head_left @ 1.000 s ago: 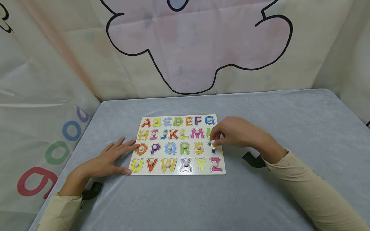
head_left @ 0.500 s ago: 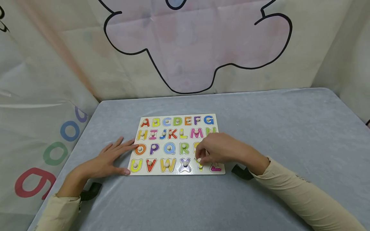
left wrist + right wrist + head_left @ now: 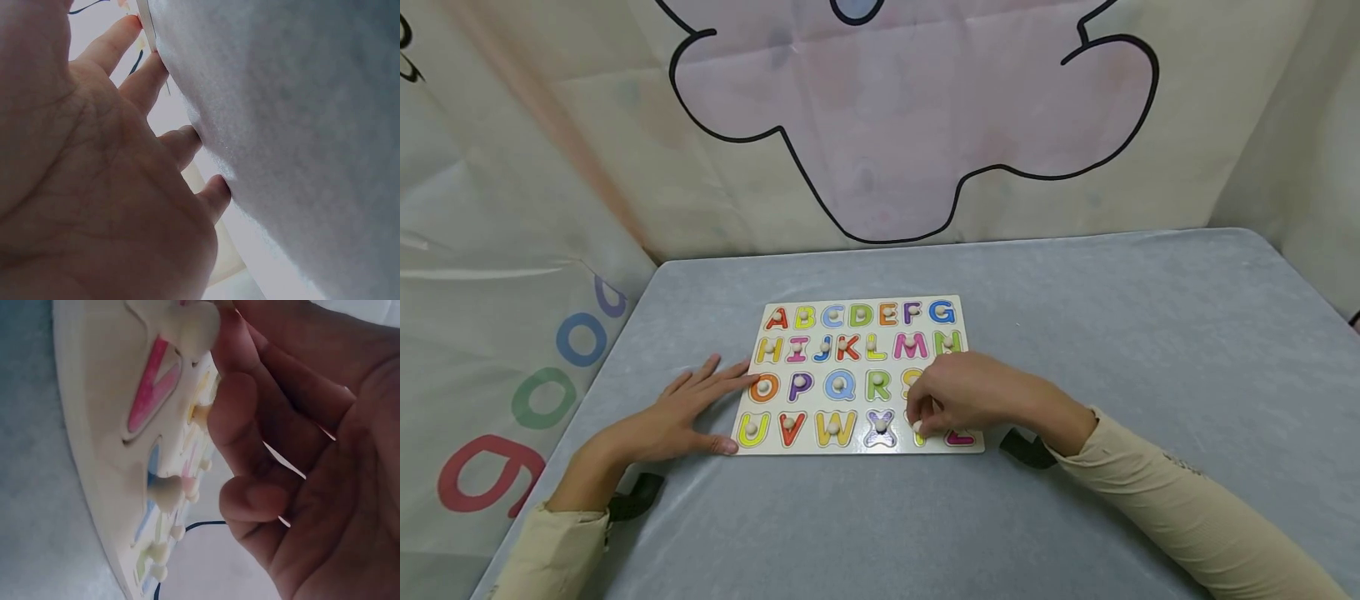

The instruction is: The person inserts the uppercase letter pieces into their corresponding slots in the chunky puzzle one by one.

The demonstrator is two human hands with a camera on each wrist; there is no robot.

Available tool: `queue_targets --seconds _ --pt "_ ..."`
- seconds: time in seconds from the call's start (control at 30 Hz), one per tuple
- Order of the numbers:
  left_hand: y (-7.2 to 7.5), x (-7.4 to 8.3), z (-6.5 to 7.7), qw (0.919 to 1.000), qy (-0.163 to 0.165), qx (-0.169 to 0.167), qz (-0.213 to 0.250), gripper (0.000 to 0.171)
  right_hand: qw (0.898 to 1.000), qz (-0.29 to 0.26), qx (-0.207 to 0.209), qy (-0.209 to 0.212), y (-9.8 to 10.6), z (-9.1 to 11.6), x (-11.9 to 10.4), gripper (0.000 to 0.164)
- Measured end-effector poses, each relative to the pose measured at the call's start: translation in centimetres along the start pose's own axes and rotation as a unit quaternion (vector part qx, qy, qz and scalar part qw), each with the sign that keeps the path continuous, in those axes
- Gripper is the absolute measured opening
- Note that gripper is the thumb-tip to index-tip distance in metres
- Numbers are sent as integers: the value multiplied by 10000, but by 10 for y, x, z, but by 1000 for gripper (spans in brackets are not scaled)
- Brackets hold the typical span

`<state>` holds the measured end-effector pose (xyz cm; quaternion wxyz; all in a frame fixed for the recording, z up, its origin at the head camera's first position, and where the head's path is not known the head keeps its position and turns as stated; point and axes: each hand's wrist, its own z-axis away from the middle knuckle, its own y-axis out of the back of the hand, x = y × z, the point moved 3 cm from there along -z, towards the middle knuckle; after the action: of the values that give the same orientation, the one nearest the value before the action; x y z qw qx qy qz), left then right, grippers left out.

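Observation:
On the white alphabet puzzle board (image 3: 857, 402), the right hand (image 3: 973, 390) pinches the knob of the yellow-green letter Y piece (image 3: 919, 439) at its place in the bottom row. Its fingers partly cover the Y, S and Z, and hide the T from the head view. In the right wrist view, the curled fingers (image 3: 234, 409) are close above the board, near the knobs of the pink Z piece (image 3: 150, 390) and the blue T piece (image 3: 147, 494). The left hand (image 3: 673, 423) lies with fingers spread at the board's left edge, index fingertip beside the orange O and thumb at the near corner.
Several other knobbed letters, such as the purple-grey X piece (image 3: 881, 439), sit in rows on the board. Grey cloth covers the table (image 3: 820, 533). A printed fabric backdrop (image 3: 880, 192) rises behind it and along the left side.
The right hand has carried the Y piece from over the T leftward and nearer to its bottom-row place, then sunk slightly lower there. The left hand has stayed at the board's edge.

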<state>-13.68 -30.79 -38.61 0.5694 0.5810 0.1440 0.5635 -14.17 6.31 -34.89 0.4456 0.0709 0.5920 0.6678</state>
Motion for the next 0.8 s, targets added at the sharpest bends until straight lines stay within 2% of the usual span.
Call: queue_targets --seconds 0.23,0.47,0.8 --pt "1 2 0 10000 -64 11 35 90 9995 -17 -284 119 10 11 11 13" --pt "0 1 7 10000 3 29 66 89 9968 -193 -757 161 9 18 18 13" --pt "3 4 4 9999 -99 39 -3 88 9976 -315 -580 206 11 28 23 12"
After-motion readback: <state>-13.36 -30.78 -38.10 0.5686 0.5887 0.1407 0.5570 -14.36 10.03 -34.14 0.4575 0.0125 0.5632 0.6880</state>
